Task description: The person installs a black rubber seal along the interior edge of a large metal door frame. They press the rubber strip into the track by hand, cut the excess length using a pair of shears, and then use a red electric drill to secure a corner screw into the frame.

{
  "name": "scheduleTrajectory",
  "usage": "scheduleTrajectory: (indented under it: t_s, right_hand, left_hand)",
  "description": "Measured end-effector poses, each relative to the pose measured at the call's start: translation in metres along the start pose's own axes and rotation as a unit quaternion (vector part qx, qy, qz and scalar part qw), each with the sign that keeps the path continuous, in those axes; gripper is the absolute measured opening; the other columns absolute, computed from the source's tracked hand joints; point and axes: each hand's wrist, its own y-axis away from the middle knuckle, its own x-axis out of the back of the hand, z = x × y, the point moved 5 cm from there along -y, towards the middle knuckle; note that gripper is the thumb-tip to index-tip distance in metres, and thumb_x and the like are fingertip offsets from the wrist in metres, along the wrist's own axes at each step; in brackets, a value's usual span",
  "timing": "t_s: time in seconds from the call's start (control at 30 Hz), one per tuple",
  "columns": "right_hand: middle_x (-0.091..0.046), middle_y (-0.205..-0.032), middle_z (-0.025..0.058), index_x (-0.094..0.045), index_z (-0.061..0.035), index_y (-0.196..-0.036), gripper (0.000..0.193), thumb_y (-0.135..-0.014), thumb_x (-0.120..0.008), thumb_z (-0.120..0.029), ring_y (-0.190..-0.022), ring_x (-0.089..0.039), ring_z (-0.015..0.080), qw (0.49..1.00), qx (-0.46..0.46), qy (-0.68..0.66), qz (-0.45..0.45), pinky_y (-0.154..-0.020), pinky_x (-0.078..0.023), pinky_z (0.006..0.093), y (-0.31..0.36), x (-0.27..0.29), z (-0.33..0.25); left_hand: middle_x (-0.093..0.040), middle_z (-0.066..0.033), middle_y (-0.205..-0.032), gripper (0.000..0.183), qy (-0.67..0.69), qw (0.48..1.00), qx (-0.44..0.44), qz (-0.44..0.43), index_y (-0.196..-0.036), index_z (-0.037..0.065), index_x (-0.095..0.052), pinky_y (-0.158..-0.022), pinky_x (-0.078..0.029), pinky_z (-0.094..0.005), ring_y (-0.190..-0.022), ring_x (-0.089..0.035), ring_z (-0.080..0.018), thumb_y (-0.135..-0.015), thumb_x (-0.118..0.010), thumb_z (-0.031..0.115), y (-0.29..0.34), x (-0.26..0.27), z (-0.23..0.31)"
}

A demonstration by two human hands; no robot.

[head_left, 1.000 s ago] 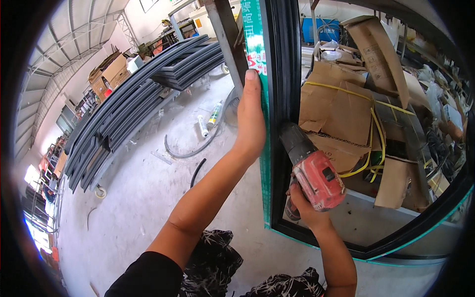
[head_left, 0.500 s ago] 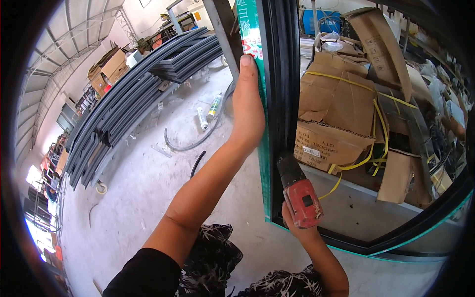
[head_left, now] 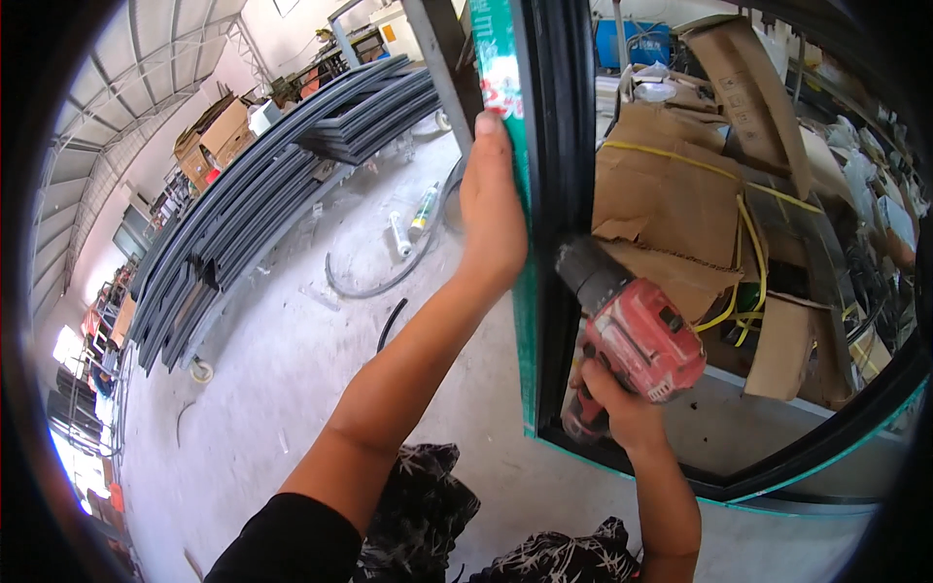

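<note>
A dark window or door frame (head_left: pixel 564 146) stands upright before me, green protective film (head_left: pixel 521 146) along its left side. My left hand (head_left: pixel 494 199) is closed round that upright, thumb pointing up along it; the other fingers are hidden behind. In my right hand (head_left: pixel 622 403) is a red and black cordless drill (head_left: pixel 646 335), gripped by its handle. The drill's black chuck (head_left: pixel 591 272) points up and left at the inner side of the upright. Whether its tip touches the frame I cannot tell.
Long dark profiles (head_left: pixel 282 180) are stacked on a wheeled rack at the left. Two sealant tubes (head_left: pixel 412 223) and a curved grey hose (head_left: pixel 374 291) lie on the floor. Beyond the frame are cardboard boxes (head_left: pixel 671 194) with yellow straps, and a blue machine (head_left: pixel 637 44) behind.
The drill and my right hand have risen and shifted right, and the drill's rear now swings further right. More of its handle shows. My left hand stays on the upright.
</note>
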Motion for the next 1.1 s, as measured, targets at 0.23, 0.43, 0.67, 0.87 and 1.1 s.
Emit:
scheduleTrajectory:
  t_s: [0.23,0.43,0.67,0.87,1.1]
  right_hand:
    - [-0.059,-0.073,0.0038,-0.055,0.0013,-0.11,0.028,-0.084,-0.064,0.0,-0.054,-0.053,0.0087,0.988,0.091,-0.12,0.033,-0.05,-0.043,0.0238,0.017,0.012,-0.004]
    - [-0.061,-0.095,0.0072,-0.055,-0.0001,-0.114,0.034,-0.082,-0.066,-0.007,-0.074,-0.061,0.0166,0.993,0.031,0.114,0.013,-0.068,-0.051,0.0306,0.011,0.017,-0.016]
    - [-0.061,-0.074,0.0012,-0.061,-0.0024,-0.105,0.02,-0.086,-0.065,-0.004,-0.062,-0.055,0.0071,0.996,0.059,0.06,0.012,-0.056,-0.045,0.0229,-0.002,0.012,-0.013]
    - [-0.059,-0.073,0.0008,-0.058,-0.0015,-0.103,0.024,-0.081,-0.069,-0.005,-0.052,-0.052,0.0071,0.986,0.069,0.149,0.027,-0.049,-0.042,0.0231,0.027,0.025,0.01]
    - [-0.057,-0.068,0.0001,-0.06,-0.0038,-0.102,0.018,-0.087,-0.066,-0.012,-0.05,-0.053,0.0079,0.984,0.053,0.17,0.032,-0.045,-0.042,0.0239,0.022,0.03,0.019]
  left_hand:
    - [-0.057,-0.0097,-0.113,0.068,-0.01,1.0,-0.011,-0.006,-0.123,-0.004,-0.052,-0.096,-0.035,-0.0262,-0.103,-0.049,-0.0146,-0.099,-0.032,0.056,0.001,0.0,0.001]
    - [-0.057,-0.0097,-0.112,0.068,-0.011,1.0,-0.004,0.028,-0.12,-0.005,-0.054,-0.095,-0.034,-0.0257,-0.102,-0.048,-0.015,-0.099,-0.032,0.056,-0.001,0.009,0.001]
    - [-0.058,-0.0103,-0.111,0.068,-0.023,0.999,-0.02,0.028,-0.117,-0.004,-0.056,-0.094,-0.036,-0.0263,-0.101,-0.049,-0.015,-0.099,-0.032,0.057,0.0,0.002,-0.001]
    - [-0.058,-0.0116,-0.114,0.068,-0.01,0.999,0.007,0.039,-0.121,-0.004,-0.055,-0.096,-0.036,-0.0268,-0.103,-0.05,-0.016,-0.099,-0.032,0.056,-0.003,0.012,-0.004]
    - [-0.041,-0.0195,-0.14,0.055,-0.194,0.97,-0.133,0.061,-0.14,-0.004,-0.036,-0.111,-0.023,-0.0321,-0.132,-0.034,-0.0263,-0.103,-0.028,0.037,0.001,0.011,0.005]
